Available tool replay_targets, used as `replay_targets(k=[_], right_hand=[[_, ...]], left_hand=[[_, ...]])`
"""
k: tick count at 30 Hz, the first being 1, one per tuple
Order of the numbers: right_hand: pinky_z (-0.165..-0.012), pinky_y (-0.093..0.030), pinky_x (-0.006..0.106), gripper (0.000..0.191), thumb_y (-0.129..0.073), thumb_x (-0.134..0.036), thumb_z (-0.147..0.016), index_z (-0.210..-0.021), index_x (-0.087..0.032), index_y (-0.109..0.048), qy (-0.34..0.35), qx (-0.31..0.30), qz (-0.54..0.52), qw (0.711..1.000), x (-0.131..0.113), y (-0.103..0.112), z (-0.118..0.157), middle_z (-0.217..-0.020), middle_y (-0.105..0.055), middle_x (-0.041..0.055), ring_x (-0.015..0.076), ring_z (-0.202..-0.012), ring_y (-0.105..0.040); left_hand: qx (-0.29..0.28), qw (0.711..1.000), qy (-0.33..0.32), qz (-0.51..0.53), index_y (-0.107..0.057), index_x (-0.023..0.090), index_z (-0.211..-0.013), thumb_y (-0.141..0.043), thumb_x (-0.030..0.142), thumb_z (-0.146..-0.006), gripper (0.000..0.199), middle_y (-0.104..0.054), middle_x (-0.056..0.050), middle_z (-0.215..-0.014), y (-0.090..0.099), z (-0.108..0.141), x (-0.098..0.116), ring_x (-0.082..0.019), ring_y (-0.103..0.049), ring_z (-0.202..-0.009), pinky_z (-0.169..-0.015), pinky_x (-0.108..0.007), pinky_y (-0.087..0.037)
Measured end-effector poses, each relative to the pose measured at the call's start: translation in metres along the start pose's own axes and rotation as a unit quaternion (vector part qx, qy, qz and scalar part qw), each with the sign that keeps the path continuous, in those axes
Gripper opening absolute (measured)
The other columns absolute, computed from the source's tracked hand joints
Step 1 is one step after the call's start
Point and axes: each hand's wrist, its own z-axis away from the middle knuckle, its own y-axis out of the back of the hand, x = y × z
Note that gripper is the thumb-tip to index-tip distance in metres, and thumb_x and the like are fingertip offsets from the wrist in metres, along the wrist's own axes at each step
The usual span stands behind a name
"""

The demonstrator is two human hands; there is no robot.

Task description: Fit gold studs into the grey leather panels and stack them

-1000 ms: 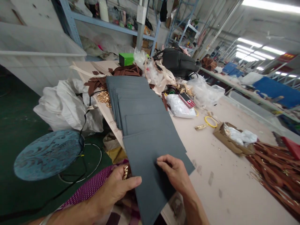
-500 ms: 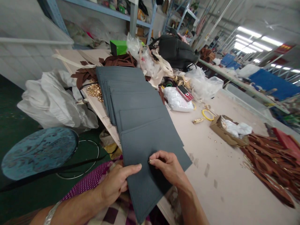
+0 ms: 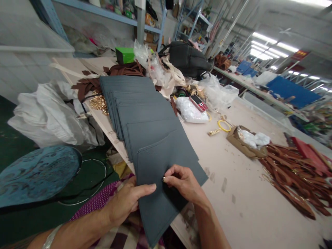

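Note:
A dark grey leather-like panel (image 3: 153, 214) with stitched edges lies at a slant over the table's near edge. My left hand (image 3: 127, 199) grips its left edge, the thumb flat on top and the fingers underneath. Above the panel's middle my right hand (image 3: 184, 181) pinches a tiny shiny metal piece (image 3: 163, 178) between thumb and forefinger, at the panel's surface; its exact kind is too small to make out. Behind it, overlapping panels of the same grey form a fanned stack (image 3: 145, 110). Gold-coloured metal parts (image 3: 99, 103) are heaped left of the stack.
On the table (image 3: 254, 207) stand a cardboard box (image 3: 241, 145) with plastic bags, a red phone (image 3: 199, 103), a yellow ring (image 3: 224, 126) and brown straps (image 3: 290, 173). A black backpack (image 3: 189, 58) sits at the back. A blue-patterned stool (image 3: 38, 173) is at left.
The head view has shifted a little, so the table's contents appear farther left. The panel's top edge looks more bowed. Both hands keep their hold, with the right pinch almost in the same place.

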Motion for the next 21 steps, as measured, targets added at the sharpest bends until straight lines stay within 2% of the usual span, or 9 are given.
replay_targets(k=[5, 9, 14, 18, 21], right_hand=[[-0.055, -0.041, 0.022, 0.023, -0.073, -0.037, -0.074, -0.072, -0.016, -0.063, 0.003, -0.014, -0.006, 1.000, -0.001, 0.000, 0.003, -0.060, -0.058, -0.0040, 0.0085, -0.055, -0.050], [-0.056, -0.043, 0.022, 0.026, -0.074, -0.039, -0.074, -0.074, -0.017, -0.060, 0.016, 0.019, -0.030, 0.999, 0.000, -0.003, 0.006, -0.060, -0.057, -0.0041, 0.0092, -0.056, -0.052], [-0.055, -0.046, 0.023, 0.035, -0.079, -0.043, -0.068, -0.076, -0.020, -0.053, 0.015, 0.042, -0.057, 0.997, 0.005, -0.004, 0.007, -0.060, -0.055, -0.0059, 0.0105, -0.055, -0.054], [-0.054, -0.041, 0.022, 0.031, -0.076, -0.041, -0.072, -0.077, -0.020, -0.054, 0.036, 0.076, 0.012, 0.996, 0.002, -0.002, 0.011, -0.060, -0.055, -0.0059, 0.0099, -0.055, -0.051], [-0.054, -0.039, 0.021, 0.032, -0.077, -0.044, -0.073, -0.074, -0.020, -0.055, 0.081, 0.157, 0.101, 0.979, -0.006, 0.003, 0.017, -0.060, -0.053, -0.0062, 0.0093, -0.056, -0.047]], left_hand=[[0.009, 1.000, 0.003, -0.009, -0.071, 0.017, -0.105, -0.082, 0.036, -0.061, 0.050, -0.076, -0.009, -0.093, 0.001, -0.002, -0.002, -0.027, -0.070, -0.085, -0.071, -0.034, -0.055], [-0.022, 0.999, -0.011, -0.025, -0.070, 0.018, -0.108, -0.080, 0.037, -0.064, 0.048, -0.075, -0.008, -0.096, 0.001, -0.003, -0.001, -0.027, -0.069, -0.087, -0.075, -0.036, -0.055], [-0.049, 0.994, -0.030, -0.094, -0.072, 0.018, -0.104, -0.075, 0.040, -0.070, 0.040, -0.074, -0.005, -0.095, 0.001, -0.004, 0.000, -0.027, -0.066, -0.087, -0.080, -0.039, -0.054], [-0.054, 0.981, -0.068, -0.174, -0.075, 0.019, -0.099, -0.071, 0.044, -0.073, 0.036, -0.074, -0.004, -0.091, -0.002, -0.003, 0.002, -0.028, -0.066, -0.088, -0.084, -0.039, -0.054], [-0.035, 0.964, -0.126, -0.233, -0.076, 0.026, -0.099, -0.070, 0.045, -0.074, 0.032, -0.076, -0.002, -0.095, -0.011, -0.002, 0.012, -0.031, -0.066, -0.095, -0.085, -0.039, -0.055]])
